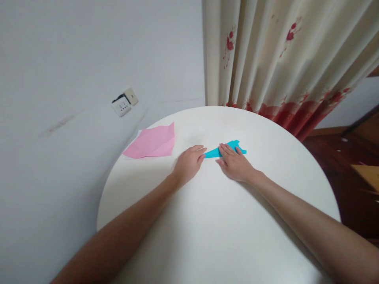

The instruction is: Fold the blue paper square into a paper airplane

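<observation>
Against a pale, scuffed wall (74, 51) stood a round, smooth white table (189, 228), its far edge close to a long cream fabric curtain (260, 51) with red floral prints and a red lower band. On the table's far left part lay a creased pink paper sheet (151, 142); white showed along its left side, and whether this was its reverse or a second sheet could not be told.

Left hand (188, 162): to the right of the pink sheet, fingers extended and slightly parted, thumb and fingertips at the narrow end of the blue paper. Pinch or mere touch: could not tell. Right hand (235, 163): palm down, fingers outstretched, laid across the blue paper, gripping nothing.

Folded bright-blue paper piece (211, 153): flat on the table toward its far side, long and tapered, narrow tip at left, wider notched end at right, partly covered by the right hand. Smallest item: white plastic wall socket (121, 106), beside a beige plate (131, 96).
</observation>
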`<move>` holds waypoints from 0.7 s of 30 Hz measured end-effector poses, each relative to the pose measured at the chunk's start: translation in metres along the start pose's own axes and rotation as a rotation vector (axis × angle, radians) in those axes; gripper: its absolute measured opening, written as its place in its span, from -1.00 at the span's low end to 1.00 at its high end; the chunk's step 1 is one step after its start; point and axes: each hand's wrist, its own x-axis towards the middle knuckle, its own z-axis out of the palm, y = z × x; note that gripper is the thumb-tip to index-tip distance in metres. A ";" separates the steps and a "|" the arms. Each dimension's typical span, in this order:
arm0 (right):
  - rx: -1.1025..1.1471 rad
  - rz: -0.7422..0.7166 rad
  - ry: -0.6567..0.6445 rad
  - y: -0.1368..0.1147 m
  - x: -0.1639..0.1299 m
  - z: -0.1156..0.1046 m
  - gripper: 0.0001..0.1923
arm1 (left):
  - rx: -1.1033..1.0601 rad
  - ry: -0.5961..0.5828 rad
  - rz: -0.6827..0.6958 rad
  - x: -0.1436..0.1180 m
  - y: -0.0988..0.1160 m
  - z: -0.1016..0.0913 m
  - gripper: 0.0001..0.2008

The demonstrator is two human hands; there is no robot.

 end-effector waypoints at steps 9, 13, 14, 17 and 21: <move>0.028 -0.015 0.024 0.002 0.001 0.001 -0.35 | -0.140 0.013 0.124 0.004 -0.001 0.020 -0.73; 0.019 -0.014 0.025 0.002 0.000 0.001 -0.36 | -0.232 0.037 0.086 0.007 -0.007 0.024 -0.72; 0.016 -0.015 0.025 0.001 0.000 0.001 -0.36 | -0.236 0.039 0.080 0.007 -0.007 0.025 -0.72; 0.013 -0.013 0.028 0.000 0.000 0.001 -0.35 | -0.237 0.042 0.072 0.007 -0.008 0.025 -0.74; 0.013 -0.008 0.024 0.000 0.001 0.001 -0.35 | -0.237 0.048 0.064 0.006 -0.008 0.025 -0.77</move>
